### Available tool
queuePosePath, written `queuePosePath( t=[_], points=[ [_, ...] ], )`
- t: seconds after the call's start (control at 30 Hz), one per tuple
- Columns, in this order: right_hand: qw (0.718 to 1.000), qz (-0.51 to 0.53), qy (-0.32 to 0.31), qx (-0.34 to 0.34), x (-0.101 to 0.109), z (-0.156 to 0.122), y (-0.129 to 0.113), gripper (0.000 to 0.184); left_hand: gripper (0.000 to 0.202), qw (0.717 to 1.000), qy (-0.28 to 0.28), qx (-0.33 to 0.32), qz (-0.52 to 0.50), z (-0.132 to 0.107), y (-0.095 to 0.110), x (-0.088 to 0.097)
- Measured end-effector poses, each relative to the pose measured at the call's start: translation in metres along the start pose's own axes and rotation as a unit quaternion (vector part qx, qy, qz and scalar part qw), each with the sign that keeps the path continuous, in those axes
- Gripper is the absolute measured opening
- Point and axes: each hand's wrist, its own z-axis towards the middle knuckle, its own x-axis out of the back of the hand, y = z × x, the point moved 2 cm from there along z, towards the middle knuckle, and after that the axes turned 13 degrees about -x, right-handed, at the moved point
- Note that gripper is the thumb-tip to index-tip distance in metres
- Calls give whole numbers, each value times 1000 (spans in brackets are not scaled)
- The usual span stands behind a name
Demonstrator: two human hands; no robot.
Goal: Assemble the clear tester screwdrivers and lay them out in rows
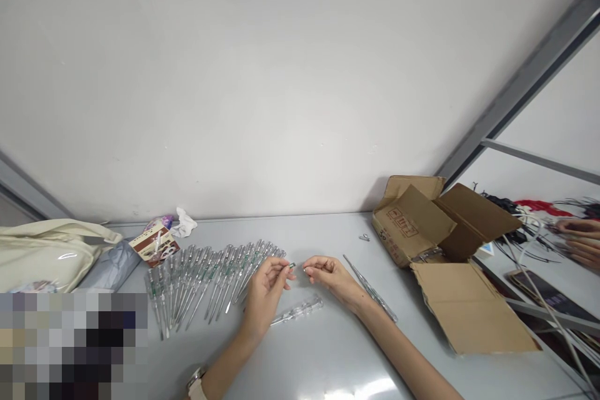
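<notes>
Closest to the camera there's a watch (194, 378) on the left wrist, then the grey table (309, 365). A loose screwdriver (302, 309) with a see-through handle lies between the forearms, its shaft end pointing toward the left arm, no hand gripping it. No green shows in that handle, so it looks unfinished.

Just beyond it, the left hand (266, 290) is pinching a tiny green part (292, 265) between thumb and fingers. The right hand (330, 278) is right across from it, fingertips bunched tight, a small gap between the hands. Can't tell if there's anything in that pinch, way too small.

Off to the left there's a long overlapping row of screwdrivers (209, 269), and green shows inside a bunch of the handles. I'd guess those are the ones already sorted, though the pile hides plenty. Over on the right are a few more screwdrivers (372, 294), state unclear, and a couple of small shiny bits (364, 237) behind them. Past those sits an open cardboard box (475, 306) with something shiny in it, so maybe there's more left. Can't count how many.
</notes>
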Motion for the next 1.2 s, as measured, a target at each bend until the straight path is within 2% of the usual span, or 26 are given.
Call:
queuePosePath(
  t=[0.2, 0.4, 0.63, 0.83, 1.03, 1.2],
  points=[
    [999, 47, -1, 10, -1, 0, -1, 31, 27, 1000, -1, 6, -4, 0, 0, 0],
    [999, -21, 4, 26, 1, -1, -1, 32, 27, 1000, -5, 9, 1, 0, 0, 0],
    [998, -53, -6, 26, 0, 2, 2, 29, 28, 1000, -15, 7, 10, -2, -3, -2],
    [1000, -7, 6, 23, 0, 2, 1, 36, 25, 999, -40, 3, 37, -3, -1, -2],
    [999, -30, -2, 36, -2, -2, -2, 28, 19, 993, -73, -26, 90, -4, 1, -1],
    [998, -35, -16, 46, -2, -1, -2, 26, 18, 990, -78, -29, 112, -4, 1, -2]
  ],
)
